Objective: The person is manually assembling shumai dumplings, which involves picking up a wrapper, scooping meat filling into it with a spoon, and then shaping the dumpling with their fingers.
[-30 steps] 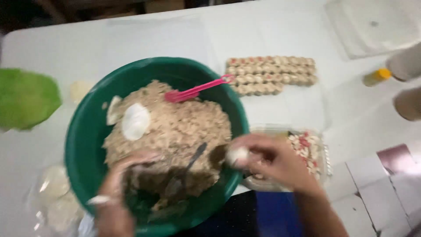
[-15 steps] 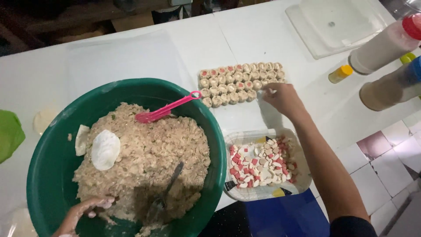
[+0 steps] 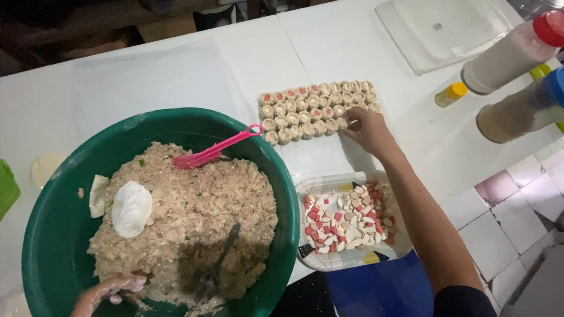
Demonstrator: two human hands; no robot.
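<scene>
A big green bowl (image 3: 64, 194) holds a heap of minced filling (image 3: 200, 211) with a pink fork (image 3: 214, 151) and a dark spoon (image 3: 217, 264) stuck in it. A round white wrapper (image 3: 131, 208) lies on the filling. My left hand (image 3: 108, 292), smeared with filling, rests at the bowl's near rim. My right hand (image 3: 367, 129) reaches to the right end of the rows of small dumplings (image 3: 314, 110) on the white table, fingertips touching the end pieces; whether it grips one is hidden.
A clear tub of red and white diced pieces (image 3: 349, 218) stands right of the bowl. Two tall bottles (image 3: 514, 53) and a small yellow-capped one (image 3: 450, 94) are at the right. A clear tray (image 3: 446, 29) lies at the back; a green object (image 3: 7, 188) at the left edge.
My right hand went from the bowl out to the dumpling rows and now rests at their right end. My left hand stayed at the bowl's near rim. The view shifted.
</scene>
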